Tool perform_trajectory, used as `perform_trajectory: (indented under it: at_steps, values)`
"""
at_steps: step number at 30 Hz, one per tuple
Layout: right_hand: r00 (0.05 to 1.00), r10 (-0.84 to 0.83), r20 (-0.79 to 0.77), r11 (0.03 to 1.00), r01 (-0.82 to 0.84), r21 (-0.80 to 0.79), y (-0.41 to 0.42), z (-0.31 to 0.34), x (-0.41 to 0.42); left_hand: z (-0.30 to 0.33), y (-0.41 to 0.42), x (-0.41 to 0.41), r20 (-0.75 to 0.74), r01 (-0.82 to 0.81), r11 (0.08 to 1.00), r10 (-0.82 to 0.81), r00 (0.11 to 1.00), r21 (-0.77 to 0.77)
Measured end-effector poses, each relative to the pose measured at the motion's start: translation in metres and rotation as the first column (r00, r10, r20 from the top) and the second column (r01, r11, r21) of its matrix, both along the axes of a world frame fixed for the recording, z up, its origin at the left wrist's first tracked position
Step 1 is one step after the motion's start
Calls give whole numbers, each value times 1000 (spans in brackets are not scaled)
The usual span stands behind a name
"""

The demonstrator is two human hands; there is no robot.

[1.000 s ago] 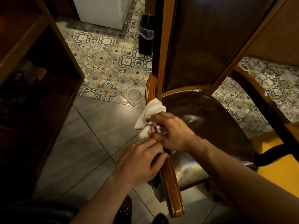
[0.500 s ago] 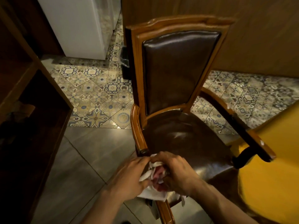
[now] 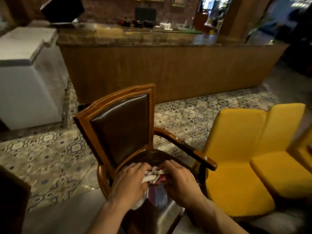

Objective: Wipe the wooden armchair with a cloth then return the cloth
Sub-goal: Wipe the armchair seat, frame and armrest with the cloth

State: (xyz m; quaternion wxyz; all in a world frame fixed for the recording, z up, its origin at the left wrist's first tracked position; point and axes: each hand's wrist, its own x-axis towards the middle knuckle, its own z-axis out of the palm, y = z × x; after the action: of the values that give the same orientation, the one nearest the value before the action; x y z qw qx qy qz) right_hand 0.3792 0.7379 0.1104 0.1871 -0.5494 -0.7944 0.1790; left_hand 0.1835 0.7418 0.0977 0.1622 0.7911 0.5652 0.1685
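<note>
Left hand: the left hand (image 3: 129,182) was curled over the left side of the cloth, its fingers (image 3: 135,168) closed around the bunched fabric.
Right hand: the right hand (image 3: 179,179) gripped the other side of the same bundle, its fingers (image 3: 167,165) bent inward and pressed onto the fabric, close beside the left hand's.
Cloth: the cloth (image 3: 152,175) was crumpled between both hands above the seat, pale with reddish and bluish patches, a loose part hanging below the hands.
Armchair: the wooden armchair (image 3: 118,125) stood directly under the hands, its dark leather back panel framed in orange-brown wood and tilted to the left in the head view; the seat was mostly hidden by the hands.
Armrest: the right-side armrest (image 3: 190,150) curved from the back forward, ending just to the right of the right hand.
Yellow chairs: two yellow chairs (image 3: 236,149) sat side by side just right of the armchair.
Floor: the floor (image 3: 50,159) was patterned tile around the armchair, plain grey tile nearer the camera.
White cabinet: a white cabinet (image 3: 28,85) stood at the left, well apart from the armchair.
Counter: a long wood-fronted counter (image 3: 168,70) ran behind the armchair, with blurred items on top that could not be made out.
</note>
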Motion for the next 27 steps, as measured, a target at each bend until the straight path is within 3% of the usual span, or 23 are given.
perform_trajectory:
  at_steps: [8, 16, 27]
  values:
    - [988, -138, -65, 981, 145, 126, -9, 49, 51, 56, 23, 61, -67, 101, 989, -94, 993, 111]
    - [984, -160, -76, 986, 162, 27, 9, 14, 103, 37, 48, 124, -33, 131, 990, -130, 991, 56]
    - [957, -246, -152, 965, 257, 55, 101, -26, 190, 7, 128, 230, -34, 42, 999, -42, 999, -27]
